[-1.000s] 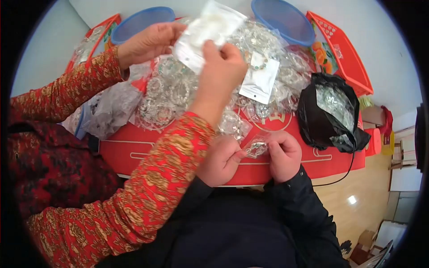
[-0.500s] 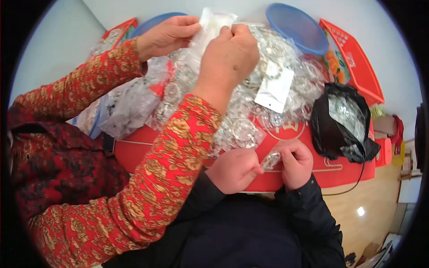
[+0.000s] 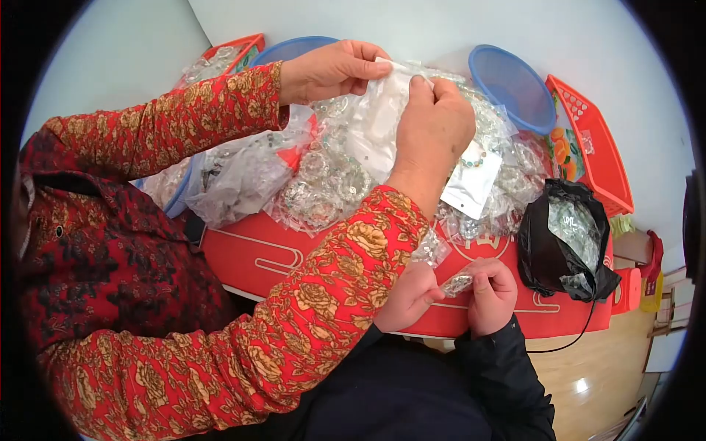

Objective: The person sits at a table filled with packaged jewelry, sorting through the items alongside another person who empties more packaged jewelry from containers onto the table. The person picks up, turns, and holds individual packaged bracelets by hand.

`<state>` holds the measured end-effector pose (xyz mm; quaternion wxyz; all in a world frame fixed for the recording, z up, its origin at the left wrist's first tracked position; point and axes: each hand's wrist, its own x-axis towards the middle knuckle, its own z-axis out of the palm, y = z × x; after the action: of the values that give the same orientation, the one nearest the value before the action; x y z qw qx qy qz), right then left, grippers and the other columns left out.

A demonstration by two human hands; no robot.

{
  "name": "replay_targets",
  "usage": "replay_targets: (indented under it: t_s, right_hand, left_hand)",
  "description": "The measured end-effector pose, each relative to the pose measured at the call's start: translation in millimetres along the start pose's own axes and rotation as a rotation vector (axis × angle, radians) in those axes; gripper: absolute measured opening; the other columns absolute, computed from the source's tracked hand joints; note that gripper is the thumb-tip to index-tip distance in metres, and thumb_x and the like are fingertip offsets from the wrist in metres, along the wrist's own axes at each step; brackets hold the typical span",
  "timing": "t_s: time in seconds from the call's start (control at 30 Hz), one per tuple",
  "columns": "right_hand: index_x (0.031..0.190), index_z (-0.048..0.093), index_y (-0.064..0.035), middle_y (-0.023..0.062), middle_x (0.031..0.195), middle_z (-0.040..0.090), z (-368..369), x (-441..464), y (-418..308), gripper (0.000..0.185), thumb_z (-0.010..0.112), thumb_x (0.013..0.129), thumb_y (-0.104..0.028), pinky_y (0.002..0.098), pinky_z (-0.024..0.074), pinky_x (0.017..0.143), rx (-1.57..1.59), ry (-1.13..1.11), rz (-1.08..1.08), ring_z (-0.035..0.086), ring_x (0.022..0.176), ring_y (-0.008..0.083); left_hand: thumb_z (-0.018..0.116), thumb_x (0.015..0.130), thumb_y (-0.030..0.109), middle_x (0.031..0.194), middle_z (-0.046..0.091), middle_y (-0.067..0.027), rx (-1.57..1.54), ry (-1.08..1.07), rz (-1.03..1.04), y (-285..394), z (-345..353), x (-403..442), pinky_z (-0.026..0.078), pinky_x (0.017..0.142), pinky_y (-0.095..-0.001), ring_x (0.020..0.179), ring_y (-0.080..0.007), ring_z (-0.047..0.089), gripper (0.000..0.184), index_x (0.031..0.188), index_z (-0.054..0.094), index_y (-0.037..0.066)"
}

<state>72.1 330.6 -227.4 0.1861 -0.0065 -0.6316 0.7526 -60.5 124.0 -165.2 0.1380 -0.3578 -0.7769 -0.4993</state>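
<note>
My right hand [image 3: 494, 295] is closed, thumb and fingers pinching a small clear plastic packet [image 3: 457, 285] with something shiny inside. At the packet's other end is my left hand [image 3: 407, 300], its fingers closed in a pinch. A co-worker's red floral sleeve hides part of that hand. Both hands are low over the front edge of the red table [image 3: 471, 320]. Just beyond my left hand lies another clear packet [image 3: 432, 248]. A heap of clear-bagged jewellery [image 3: 323, 180] spreads behind, topped by a white card packet with a beaded bracelet [image 3: 472, 180].
A co-worker's patterned sleeve [image 3: 316, 309] crosses in from the left; the co-worker's hands hold a white packet [image 3: 373, 132]. A black bag [image 3: 535, 224] of clear packets sits at right. Blue basins [image 3: 511, 88] and a red basket [image 3: 599, 158] stand behind.
The view has shifted, so most things sit lower and farther right. The co-worker's arm reaches farther right and covers part of my left hand. My hands still hold the small packet.
</note>
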Motion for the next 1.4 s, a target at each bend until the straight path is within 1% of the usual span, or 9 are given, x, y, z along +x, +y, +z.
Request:
replay_targets:
  t_s: [0.13, 0.27, 0.57, 0.83, 0.97, 1.03, 1.07, 1.1, 1.4]
  right_hand:
    - [0.091, 0.063, -0.0019, 0.0053, 0.091, 0.062, -3.4, 0.5, 7.1, 0.017, 0.067, 0.101, -0.015, 0.0295, 0.0452, 0.078, -0.047, 0.007, -0.06, 0.056, 0.083, 0.0134]
    - [0.091, 0.063, -0.0024, 0.0046, 0.088, 0.059, -7.8, 0.7, 9.3, 0.017, 0.068, 0.1, -0.016, 0.0291, 0.0425, 0.074, -0.061, -0.029, -0.094, 0.054, 0.079, 0.0133]
    - [0.091, 0.062, -0.0026, 0.0057, 0.09, 0.061, -6.4, 0.4, 13.3, 0.013, 0.066, 0.1, -0.012, 0.0292, 0.0447, 0.078, 0.016, 0.004, -0.065, 0.056, 0.083, 0.0142]
    - [0.092, 0.061, -0.0019, 0.0068, 0.095, 0.064, -3.7, -1.0, 10.0, 0.01, 0.062, 0.101, -0.007, 0.0304, 0.0468, 0.082, 0.067, 0.009, -0.022, 0.059, 0.086, 0.0146]
    - [0.091, 0.061, -0.0017, 0.0064, 0.094, 0.064, -1.8, -0.2, 3.7, 0.01, 0.059, 0.101, -0.003, 0.0299, 0.0469, 0.082, -0.088, 0.024, -0.053, 0.059, 0.086, 0.0143]
    - [0.091, 0.062, -0.0017, 0.0052, 0.094, 0.063, -8.7, -6.0, 10.8, 0.01, 0.058, 0.1, 0.001, 0.0287, 0.0465, 0.081, 0.061, 0.109, 0.174, 0.058, 0.086, 0.0131]
    - [0.092, 0.062, -0.002, 0.0036, 0.094, 0.062, -7.0, -4.2, 21.3, 0.009, 0.059, 0.1, 0.002, 0.0268, 0.046, 0.079, 0.007, 0.102, 0.023, 0.057, 0.085, 0.0111]
    - [0.093, 0.063, -0.002, 0.0028, 0.094, 0.062, -6.9, -4.0, 18.1, 0.009, 0.059, 0.1, 0.002, 0.0261, 0.0459, 0.078, 0.005, 0.078, 0.028, 0.057, 0.084, 0.01]
    - [0.1, 0.066, -0.0015, 0.0008, 0.095, 0.065, -8.1, -3.1, 4.2, 0.004, 0.063, 0.101, -0.004, 0.0247, 0.0485, 0.078, -0.005, 0.015, 0.071, 0.059, 0.087, 0.0065]
  left_hand:
    - [0.068, 0.095, 0.01, 0.079, 0.059, -0.0128, 0.218, 0.191, 0.061, -27.0, -47.8, 85.7, 0.046, 0.066, -0.0414, 0.073, -0.0343, 0.059, 0.013, 0.086, 0.059, 0.005]
    - [0.068, 0.095, 0.01, 0.08, 0.059, -0.0128, 0.423, 0.212, -0.009, -62.5, -76.5, 163.8, 0.046, 0.066, -0.0414, 0.073, -0.0341, 0.059, 0.013, 0.087, 0.059, 0.006]
    - [0.068, 0.095, 0.01, 0.08, 0.059, -0.0128, 0.469, 0.109, -0.095, -85.1, -78.3, 177.6, 0.046, 0.067, -0.0412, 0.073, -0.0337, 0.059, 0.012, 0.087, 0.059, 0.006]
    - [0.068, 0.095, 0.01, 0.08, 0.059, -0.0127, 0.26, 0.202, 0.053, -39.1, -64.8, 106.4, 0.046, 0.067, -0.0411, 0.074, -0.0334, 0.059, 0.012, 0.088, 0.06, 0.006]
    - [0.068, 0.095, 0.01, 0.081, 0.059, -0.0127, 0.006, 0.017, 0.104, -10.0, -21.4, 15.0, 0.046, 0.067, -0.041, 0.074, -0.0332, 0.059, 0.012, 0.088, 0.06, 0.006]
    - [0.068, 0.095, 0.01, 0.081, 0.059, -0.0127, -0.104, -0.133, 0.079, -0.5, 4.1, -27.6, 0.046, 0.067, -0.041, 0.074, -0.0331, 0.059, 0.011, 0.088, 0.06, 0.006]
    - [0.068, 0.095, 0.01, 0.081, 0.059, -0.0127, -0.142, -0.194, 0.068, 2.7, 16.5, -44.9, 0.046, 0.068, -0.041, 0.074, -0.0331, 0.059, 0.011, 0.088, 0.06, 0.006]
    - [0.068, 0.095, 0.01, 0.081, 0.059, -0.0127, -0.16, -0.236, 0.056, 6.0, 27.1, -56.5, 0.046, 0.068, -0.041, 0.074, -0.0331, 0.059, 0.011, 0.088, 0.06, 0.006]
    - [0.067, 0.095, 0.007, 0.081, 0.06, -0.013, -0.199, -0.229, -0.011, 7.3, 44.5, -69.8, 0.047, 0.067, -0.0393, 0.072, -0.031, 0.059, 0.01, 0.089, 0.059, 0.004]
